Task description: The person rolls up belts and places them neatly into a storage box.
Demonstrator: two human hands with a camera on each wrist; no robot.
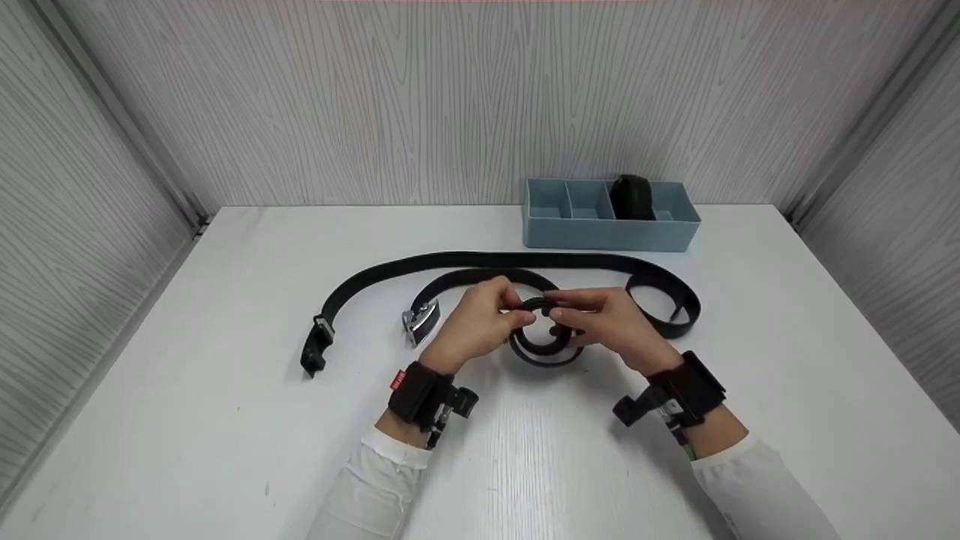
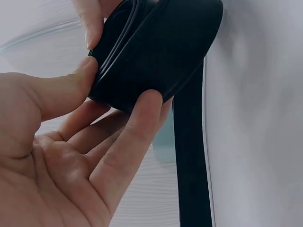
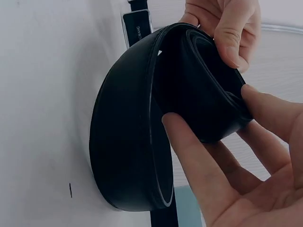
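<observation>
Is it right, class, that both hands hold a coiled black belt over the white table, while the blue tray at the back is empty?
Not quite. Both hands, left hand and right hand, do hold the coiled belt, but the blue tray is not empty: the head view shows a rolled black belt in one compartment.

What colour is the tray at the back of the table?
The tray is light blue, clearest in the head view.
</observation>
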